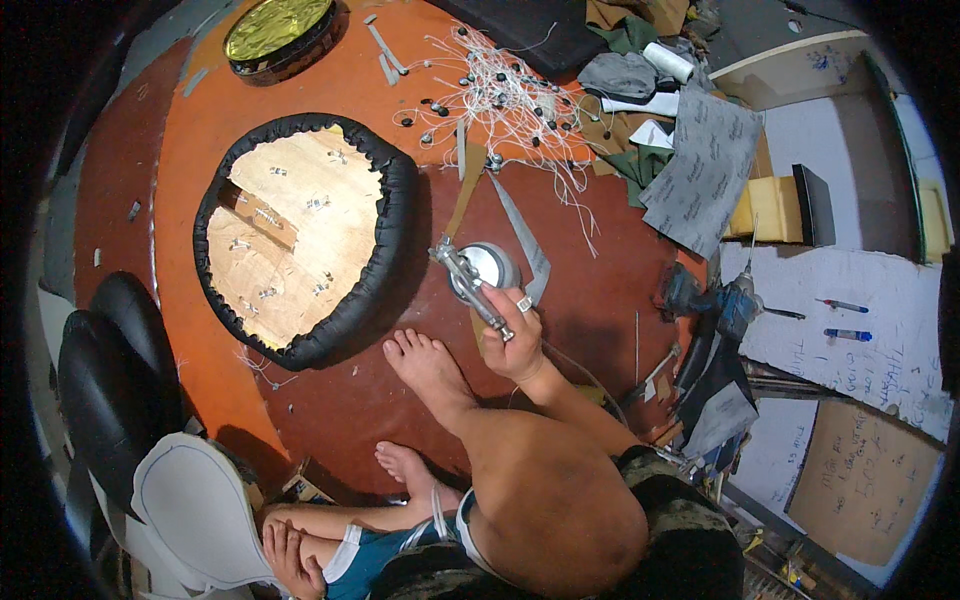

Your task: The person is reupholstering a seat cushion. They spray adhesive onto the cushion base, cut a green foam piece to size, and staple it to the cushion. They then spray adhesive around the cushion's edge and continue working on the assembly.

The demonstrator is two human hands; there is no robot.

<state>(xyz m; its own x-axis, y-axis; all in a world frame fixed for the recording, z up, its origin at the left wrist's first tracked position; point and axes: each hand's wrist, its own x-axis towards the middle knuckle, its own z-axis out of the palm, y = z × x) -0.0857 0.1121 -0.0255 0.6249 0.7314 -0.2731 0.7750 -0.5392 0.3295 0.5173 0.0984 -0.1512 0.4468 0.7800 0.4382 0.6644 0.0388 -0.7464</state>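
Observation:
My right hand (515, 338), with a ring on one finger, is shut on a metal air stapler (470, 280) whose round silver head (492, 264) points down at the brown surface. Grey and tan straps (530, 245) lie under the tool. Left of it a round seat cushion (300, 235) lies upside down, its plywood base showing several staples and black upholstery wrapped over the rim. My left hand (288, 555) rests low at the lower left against my leg and holds nothing. It lies beside a pale shaped panel (195, 510). My bare feet (425, 365) sit on the surface near the stapler.
A tangle of white cords with dark buttons (500, 100) lies at the back. A gold-topped round tin (278, 30), grey fabric sheets (705, 170), yellow foam (765, 205), a power drill (715, 300) and pens on a white board (845, 320) surround it. Black padded parts (110, 370) lie left.

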